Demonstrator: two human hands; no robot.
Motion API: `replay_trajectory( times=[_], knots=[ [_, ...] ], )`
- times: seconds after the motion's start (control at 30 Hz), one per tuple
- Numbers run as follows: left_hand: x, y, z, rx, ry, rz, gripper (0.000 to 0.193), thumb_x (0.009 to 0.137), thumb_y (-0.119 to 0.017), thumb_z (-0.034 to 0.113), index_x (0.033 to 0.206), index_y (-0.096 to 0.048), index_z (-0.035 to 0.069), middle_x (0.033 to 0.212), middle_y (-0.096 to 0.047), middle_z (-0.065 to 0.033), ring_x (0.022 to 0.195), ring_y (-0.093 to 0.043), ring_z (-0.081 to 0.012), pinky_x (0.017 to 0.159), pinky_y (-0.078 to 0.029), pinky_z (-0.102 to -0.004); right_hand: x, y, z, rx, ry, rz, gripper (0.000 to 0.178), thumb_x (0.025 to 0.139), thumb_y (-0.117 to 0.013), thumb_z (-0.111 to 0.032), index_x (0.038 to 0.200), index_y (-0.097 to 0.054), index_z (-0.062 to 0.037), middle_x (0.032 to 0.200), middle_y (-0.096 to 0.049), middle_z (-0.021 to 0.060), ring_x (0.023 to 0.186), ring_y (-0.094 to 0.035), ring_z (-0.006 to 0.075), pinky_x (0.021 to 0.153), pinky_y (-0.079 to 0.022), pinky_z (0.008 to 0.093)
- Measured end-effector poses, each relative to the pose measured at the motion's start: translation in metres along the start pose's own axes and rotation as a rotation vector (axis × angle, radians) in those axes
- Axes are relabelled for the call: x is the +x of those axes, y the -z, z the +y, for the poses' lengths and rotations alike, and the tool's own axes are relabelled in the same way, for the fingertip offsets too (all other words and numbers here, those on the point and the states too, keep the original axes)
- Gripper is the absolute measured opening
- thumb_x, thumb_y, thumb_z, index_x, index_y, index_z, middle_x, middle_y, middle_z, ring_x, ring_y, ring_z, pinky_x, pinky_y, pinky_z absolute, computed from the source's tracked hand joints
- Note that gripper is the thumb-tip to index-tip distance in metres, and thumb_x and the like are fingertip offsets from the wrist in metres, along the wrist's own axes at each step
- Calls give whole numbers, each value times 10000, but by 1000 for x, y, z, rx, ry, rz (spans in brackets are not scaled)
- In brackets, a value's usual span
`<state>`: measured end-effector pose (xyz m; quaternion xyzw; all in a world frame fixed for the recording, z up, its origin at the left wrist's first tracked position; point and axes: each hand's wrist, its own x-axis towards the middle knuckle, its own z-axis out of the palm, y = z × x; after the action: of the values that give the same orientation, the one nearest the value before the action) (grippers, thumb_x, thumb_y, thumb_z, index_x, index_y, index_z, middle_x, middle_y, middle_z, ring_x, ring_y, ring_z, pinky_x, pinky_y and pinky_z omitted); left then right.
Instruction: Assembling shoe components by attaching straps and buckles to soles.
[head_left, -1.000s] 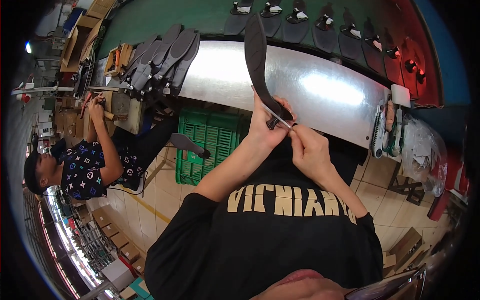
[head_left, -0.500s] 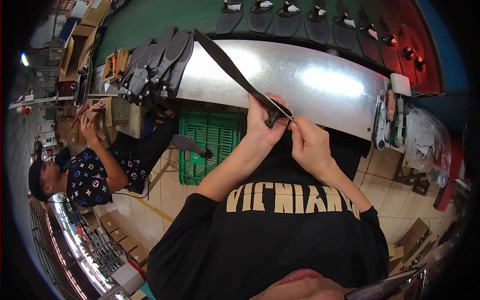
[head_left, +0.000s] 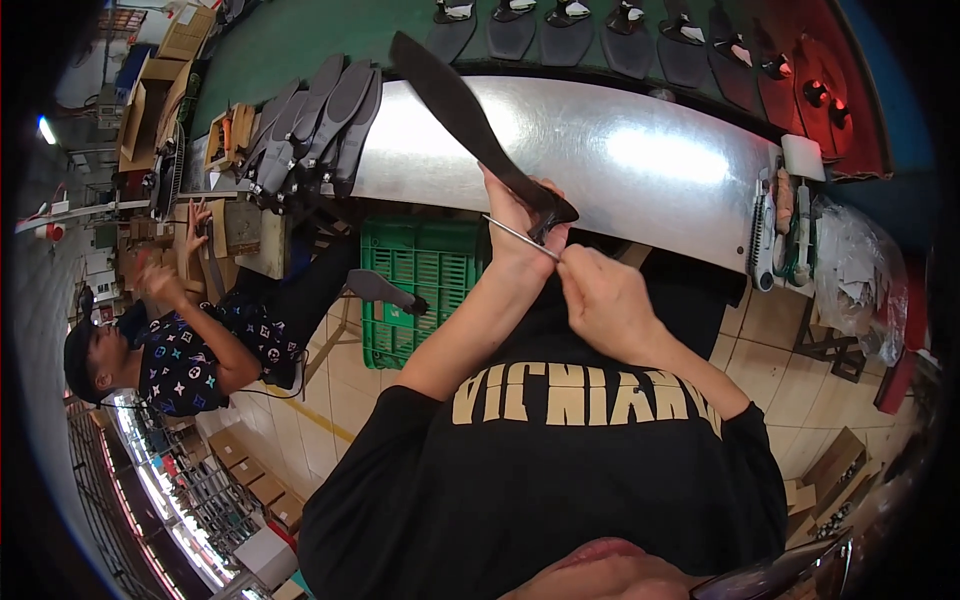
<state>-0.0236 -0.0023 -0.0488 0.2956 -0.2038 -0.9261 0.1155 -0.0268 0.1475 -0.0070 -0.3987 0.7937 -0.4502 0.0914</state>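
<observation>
My left hand is closed around the narrow end of a dark shoe sole, whose long body points up and left over the bench. A small black piece, perhaps a strap or heel part, sticks out of that end by my palm. My right hand, closed in a pinch, grips a thin metal rod. The rod slants across the base of my left palm, just below the sole. Its exact kind does not show.
A shiny metal bench top lies ahead. Dark soles are piled on its left; sandals line the green belt. Cutters hang at the right edge. A green crate stands below. At left a co-worker sits.
The sole has turned, showing more of its broad face. My right hand has shifted down a little, and the metal rod now shows across my left palm. The co-worker's hands have moved apart.
</observation>
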Motion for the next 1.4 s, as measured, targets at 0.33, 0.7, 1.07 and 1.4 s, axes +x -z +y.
replay_trajectory(
  times=[0.33, 0.7, 1.07, 1.4],
  knots=[
    [-5, -10, 10, -87, 60, 50, 655, 916, -418, 688, 666, -554, 97, 707, -581, -68, 627, -574, -244, 631, -491, -390, 2, 13, -3, 495, -225, 87, 416, 918, -523, -12, 1325, -446, -60, 682, -598, 105, 538, -586, 199, 536, -461, 322],
    [-16, -5, 2, 113, -13, -181, 670, 919, -410, 693, 610, -513, 108, 623, -571, -56, 611, -571, -178, 618, -474, -295, 8, 14, 6, 1000, -429, -167, 606, 964, -464, -15, 1527, -304, -171, 648, -468, -19, 585, -433, 46, 551, -389, 202],
    [-5, 11, 25, 100, -69, -3, 560, 958, -428, 620, 804, -571, 101, 689, -590, -42, 611, -553, -162, 602, -468, -292, 24, 14, 22, 806, -399, -157, 457, 991, -432, -64, 1445, -462, -117, 695, -489, -24, 580, -431, 45, 543, -384, 202],
    [-5, 41, 297, 1209, -715, 304, 415, 849, -673, 487, 1008, -681, 104, 957, -641, -22, 847, -540, -133, 777, -409, -325, 12, 32, 62, 771, -502, 54, 384, 1037, -438, -195, 1390, -507, -60, 658, -496, -42, 496, -393, 8, 440, -308, 144]
  ],
)
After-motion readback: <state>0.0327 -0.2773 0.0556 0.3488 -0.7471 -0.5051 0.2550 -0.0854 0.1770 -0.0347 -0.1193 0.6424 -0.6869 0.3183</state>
